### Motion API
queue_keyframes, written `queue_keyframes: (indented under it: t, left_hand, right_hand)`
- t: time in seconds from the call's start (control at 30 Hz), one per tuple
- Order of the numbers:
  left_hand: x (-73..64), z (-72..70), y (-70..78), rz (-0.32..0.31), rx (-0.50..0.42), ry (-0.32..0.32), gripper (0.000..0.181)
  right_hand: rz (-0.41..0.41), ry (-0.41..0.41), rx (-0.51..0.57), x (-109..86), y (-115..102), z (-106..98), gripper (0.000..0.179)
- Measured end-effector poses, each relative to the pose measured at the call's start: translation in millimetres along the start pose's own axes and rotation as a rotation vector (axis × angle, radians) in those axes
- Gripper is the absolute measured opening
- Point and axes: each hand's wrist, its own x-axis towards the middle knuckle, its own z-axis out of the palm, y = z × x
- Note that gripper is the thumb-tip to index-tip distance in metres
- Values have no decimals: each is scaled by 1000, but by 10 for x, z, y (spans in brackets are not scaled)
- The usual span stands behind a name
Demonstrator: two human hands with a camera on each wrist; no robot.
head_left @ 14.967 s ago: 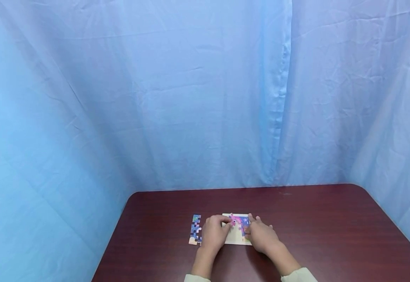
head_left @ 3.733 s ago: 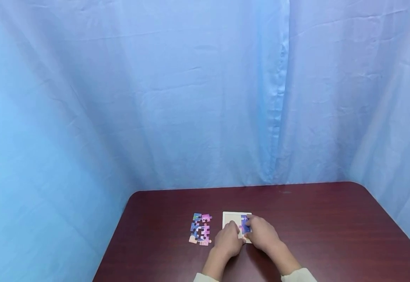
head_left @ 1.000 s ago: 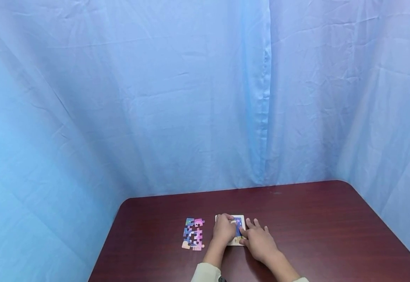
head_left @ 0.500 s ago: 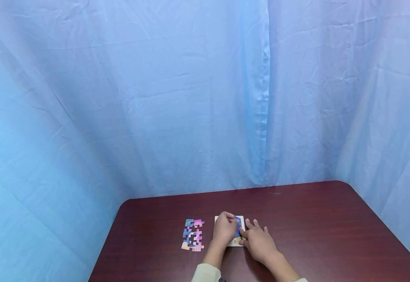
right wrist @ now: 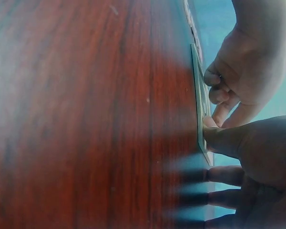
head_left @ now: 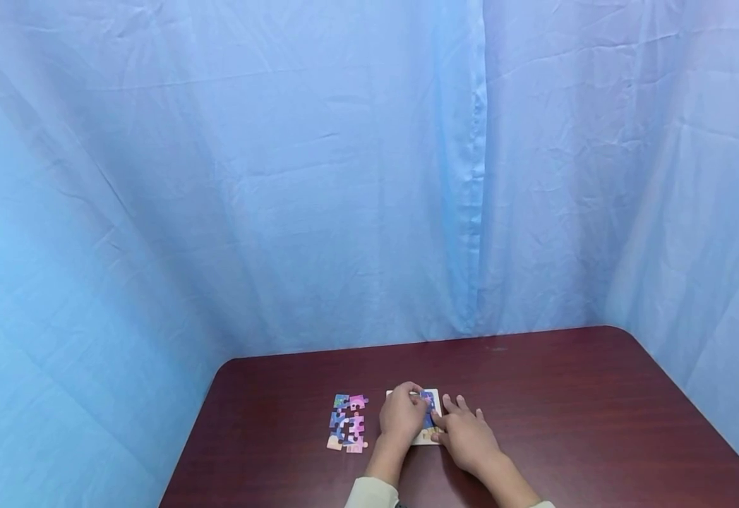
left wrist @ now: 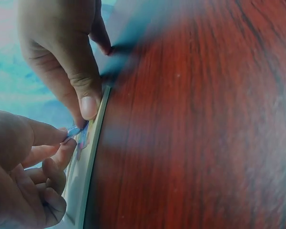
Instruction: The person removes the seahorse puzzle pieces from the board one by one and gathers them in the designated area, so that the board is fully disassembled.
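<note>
In the head view, a pale puzzle board [head_left: 425,442] lies under both hands, with blue jigsaw pieces [head_left: 429,421] along its right side. My left hand [head_left: 401,415] is over the board's left part and covers much of it. In the left wrist view, its thumb and index finger pinch a blue-purple jigsaw piece [left wrist: 71,133], tilted up close over the board. My right hand [head_left: 469,436] rests at the board's right edge, fingers spread and fairly straight. Its thumb [left wrist: 89,107] presses down on the board in the left wrist view.
Left of the board, two columns of loose jigsaw pieces lie on the dark red table: blue pieces [head_left: 337,420] and pink pieces [head_left: 356,425]. Light blue curtains [head_left: 344,212] hang around the table's back and sides.
Fifteen seconds ago pink pieces were on the board; now they lie in the loose group at left. Over the last second my left hand shifts slightly, while the right stays put.
</note>
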Motion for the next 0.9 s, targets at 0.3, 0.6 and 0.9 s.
queue_keyframes:
  t: [0.3,0.6,0.9]
  left_hand:
    - [20,-114,-34,-10,-17,8,12]
    - [19,-269,-96,-39,-46,32,13]
    - [48,-390,-201,-78,-40,39,13]
  right_hand:
    - [-1,12,-15,-2,-6,-25,42]
    - [9,15,-9,1,24,-21,43]
    - [3,30,-11,-5,41,-10,43]
